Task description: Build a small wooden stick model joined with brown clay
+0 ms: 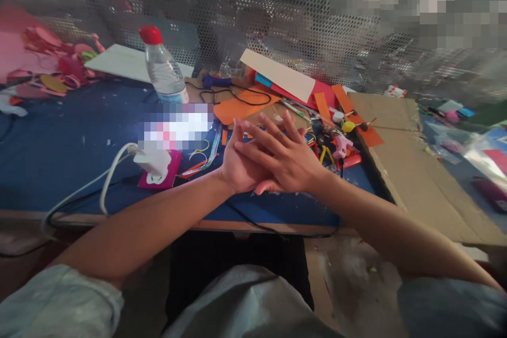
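My right hand (pixel 285 154) lies across my left hand (pixel 240 168), palm against palm, above the blue table near its front edge. The right fingers are stretched out and spread, with no object visible in them. Beneath it, the left hand looks flat and open, though most of its fingers are covered. Just behind the hands are scraps and small parts, among them a pink figure-like piece (pixel 342 146) and a yellow-handled tool (pixel 327 155). Whether anything lies between the palms is hidden.
At left stand a bottle with a red cap (pixel 166 74) and a white plug (pixel 153 161) with a cable on a magenta block (pixel 174 165). Orange sheets (pixel 241 104) lie behind the hands. Cardboard (pixel 423 174) covers the right side. A perforated metal screen (pixel 245 5) closes the back.
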The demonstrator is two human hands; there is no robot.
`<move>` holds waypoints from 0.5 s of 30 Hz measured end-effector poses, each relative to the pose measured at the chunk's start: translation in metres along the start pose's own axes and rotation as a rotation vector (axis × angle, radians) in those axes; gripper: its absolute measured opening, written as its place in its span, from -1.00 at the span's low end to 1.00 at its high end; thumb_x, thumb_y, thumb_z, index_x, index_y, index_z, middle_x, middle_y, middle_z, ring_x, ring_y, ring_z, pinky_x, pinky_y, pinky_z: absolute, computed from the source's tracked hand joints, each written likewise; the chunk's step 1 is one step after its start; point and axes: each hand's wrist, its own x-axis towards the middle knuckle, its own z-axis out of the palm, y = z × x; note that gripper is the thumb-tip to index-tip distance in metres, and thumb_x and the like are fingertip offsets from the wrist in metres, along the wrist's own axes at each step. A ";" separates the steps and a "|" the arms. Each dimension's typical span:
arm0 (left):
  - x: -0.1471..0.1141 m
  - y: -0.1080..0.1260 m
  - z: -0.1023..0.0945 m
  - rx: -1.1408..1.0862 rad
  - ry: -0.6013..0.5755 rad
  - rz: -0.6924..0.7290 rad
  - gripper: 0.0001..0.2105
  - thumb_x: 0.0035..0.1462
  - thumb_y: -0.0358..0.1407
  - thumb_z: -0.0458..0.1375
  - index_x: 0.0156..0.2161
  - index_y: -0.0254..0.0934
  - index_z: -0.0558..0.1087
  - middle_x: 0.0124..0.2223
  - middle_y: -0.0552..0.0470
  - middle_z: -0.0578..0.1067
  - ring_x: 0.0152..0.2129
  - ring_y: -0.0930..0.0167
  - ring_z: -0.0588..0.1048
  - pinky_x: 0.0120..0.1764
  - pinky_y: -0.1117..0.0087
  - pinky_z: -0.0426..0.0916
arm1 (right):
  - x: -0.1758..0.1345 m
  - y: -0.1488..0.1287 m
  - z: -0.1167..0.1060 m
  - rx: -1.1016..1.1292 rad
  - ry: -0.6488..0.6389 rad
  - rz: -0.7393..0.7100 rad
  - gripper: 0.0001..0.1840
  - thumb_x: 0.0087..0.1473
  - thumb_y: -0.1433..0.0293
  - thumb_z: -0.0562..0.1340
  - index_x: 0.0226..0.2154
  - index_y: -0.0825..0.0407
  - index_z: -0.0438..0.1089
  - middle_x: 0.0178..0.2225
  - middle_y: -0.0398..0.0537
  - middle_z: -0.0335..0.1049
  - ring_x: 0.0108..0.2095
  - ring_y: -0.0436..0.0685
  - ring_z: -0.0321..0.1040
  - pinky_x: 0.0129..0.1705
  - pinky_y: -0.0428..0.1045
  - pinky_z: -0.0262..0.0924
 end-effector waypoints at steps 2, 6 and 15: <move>0.000 0.000 0.001 -0.117 0.002 -0.026 -0.16 0.47 0.36 -0.11 0.52 -0.22 0.34 0.55 -0.20 0.40 0.53 0.01 0.36 0.44 -0.03 0.37 | -0.006 0.008 -0.001 -0.009 0.039 -0.006 0.04 0.32 -0.43 0.09 0.61 -0.29 0.15 0.63 0.02 0.20 0.63 0.61 0.11 0.69 0.62 -0.19; -0.001 0.006 0.002 -0.282 0.056 -0.058 -0.13 0.49 0.34 -0.23 0.58 -0.23 0.25 0.60 -0.17 0.35 0.56 0.03 0.30 0.53 -0.07 0.27 | -0.016 0.018 0.002 -0.040 0.144 -0.073 -0.03 0.46 -0.31 0.01 0.59 -0.06 0.21 0.52 0.20 0.39 0.58 0.49 0.25 0.67 0.56 -0.03; 0.005 0.001 -0.014 -0.108 -0.030 -0.031 -0.11 0.36 0.50 -0.06 0.38 -0.15 0.49 0.28 -0.20 0.66 0.17 0.11 0.67 -0.04 0.21 0.63 | -0.023 0.026 0.004 0.019 0.306 -0.208 -0.34 0.54 0.10 0.26 0.51 0.03 0.33 0.31 0.16 0.64 0.43 0.34 0.51 0.58 0.39 0.31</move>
